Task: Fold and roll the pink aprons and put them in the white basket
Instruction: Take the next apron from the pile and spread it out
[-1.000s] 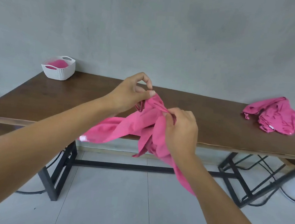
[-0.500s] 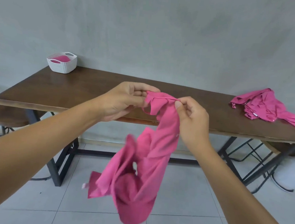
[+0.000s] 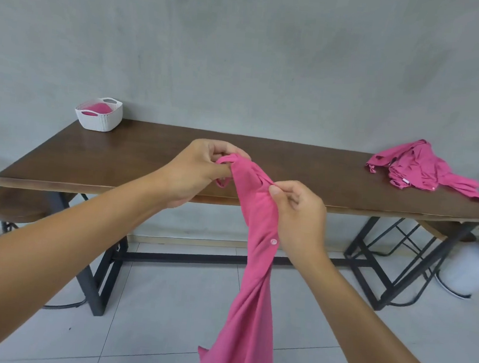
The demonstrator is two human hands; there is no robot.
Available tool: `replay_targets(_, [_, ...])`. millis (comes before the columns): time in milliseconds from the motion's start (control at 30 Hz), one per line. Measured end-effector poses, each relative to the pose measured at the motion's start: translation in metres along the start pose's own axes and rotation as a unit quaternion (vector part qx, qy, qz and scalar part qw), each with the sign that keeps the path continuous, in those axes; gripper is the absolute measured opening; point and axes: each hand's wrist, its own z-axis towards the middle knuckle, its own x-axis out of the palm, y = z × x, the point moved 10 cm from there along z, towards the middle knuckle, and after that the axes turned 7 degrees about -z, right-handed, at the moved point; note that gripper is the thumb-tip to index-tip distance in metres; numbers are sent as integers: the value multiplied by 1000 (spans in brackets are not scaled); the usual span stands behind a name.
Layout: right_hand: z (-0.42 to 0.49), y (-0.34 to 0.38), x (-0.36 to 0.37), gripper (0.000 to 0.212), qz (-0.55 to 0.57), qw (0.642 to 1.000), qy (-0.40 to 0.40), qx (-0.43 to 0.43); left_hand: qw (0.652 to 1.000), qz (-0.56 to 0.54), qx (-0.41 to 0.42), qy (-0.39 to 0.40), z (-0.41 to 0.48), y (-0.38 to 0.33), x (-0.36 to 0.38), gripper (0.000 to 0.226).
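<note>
The left hand (image 3: 201,170) pinches the top edge of a pink apron (image 3: 253,269). The right hand (image 3: 299,212) pinches the same edge just beside it. The apron hangs down long and twisted in front of the brown table (image 3: 153,159). More pink aprons (image 3: 419,168) lie in a pile at the table's right end. The white basket (image 3: 99,115) sits at the far left corner with pink cloth inside.
</note>
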Motion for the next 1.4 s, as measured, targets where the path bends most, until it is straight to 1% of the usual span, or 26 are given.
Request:
replay_targets(133, [-11, -1, 11, 10, -19, 1000, -5, 20, 1000, 0, -10, 19, -12, 0, -15, 15])
replay_targets(200, [-19, 1, 14, 9, -65, 997, -26, 9, 999, 29, -5, 34, -18, -3, -20, 14])
replay_targets(300, [-32, 15, 16, 14, -136, 988, -64, -25, 995, 87, -6, 48, -26, -5, -29, 13])
replay_targets(333, [-36, 22, 18, 15, -150, 985, -72, -42, 994, 95, -14, 47, -27, -4, -33, 18])
replay_targets(367, [-38, 28, 20, 15, -155, 983, -79, -56, 994, 97, -26, 43, -28, -2, -38, 28])
replay_targets(433, [-41, 36, 27, 15, -139, 984, -85, -66, 992, 110, -51, 42, -29, 2, -46, 44])
replay_targets(467, [-42, 37, 31, 15, -119, 988, -80, -59, 987, 143, -55, 46, -29, 2, -47, 52])
replay_targets(533, [-41, 33, 44, 14, -69, 996, -52, -22, 964, 253, -60, 49, -32, 1, -48, 67])
replay_targets(567, [-41, 32, 51, 14, -48, 998, -38, -2, 944, 322, -54, 41, -32, 0, -49, 68])
replay_targets(633, [-40, 28, 64, 17, -22, 999, -13, 23, 894, 447, 1, 30, -30, -4, -45, 55])
replay_targets(667, [-40, 26, 69, 19, -10, 999, -2, 34, 882, 469, 37, 38, -29, -4, -40, 46])
replay_targets(733, [-39, 21, 75, 21, 18, 998, 9, 55, 880, 460, 95, 65, -27, -2, -32, 30])
replay_targets(800, [-37, 13, 75, 22, 29, 997, 12, 69, 886, 442, 126, 67, -24, -1, -29, 22])
replay_targets(833, [-37, 10, 76, 22, 28, 997, 15, 70, 896, 422, 128, 49, -23, -2, -30, 20])
replay_targets(900, [-40, 9, 79, 21, 17, 998, 26, 62, 925, 362, 114, -19, -20, -3, -38, 20])
replay_targets(967, [-44, 9, 84, 21, -3, 998, 33, 53, 936, 331, 100, -68, -16, -2, -39, 19])
replay_targets(1033, [-47, 8, 85, 25, -25, 998, 31, 46, 935, 329, 94, -92, -12, -2, -33, 18])
replay_targets(1100, [-50, 2, 83, 29, -23, 998, 29, 51, 934, 323, 88, -123, -6, -5, -31, 18])
replay_targets(1167, [-55, -6, 85, 33, -27, 997, 48, 54, 932, 317, 86, -150, 0, -12, -31, 17])
replay_targets(1233, [-62, -17, 93, 37, -35, 994, 83, 54, 934, 314, 82, -150, 5, -15, -27, 17])
replay_targets(1267, [-65, -25, 97, 34, -41, 993, 96, 57, 934, 314, 81, -148, 6, -15, -24, 19])
replay_targets(1333, [-71, -42, 101, 22, -57, 990, 113, 61, 931, 318, 82, -160, 8, -20, -27, 26])
replay_targets(1400, [-81, -65, 100, 15, -72, 987, 128, 68, 929, 296, 80, -207, 15, -32, -46, 29])
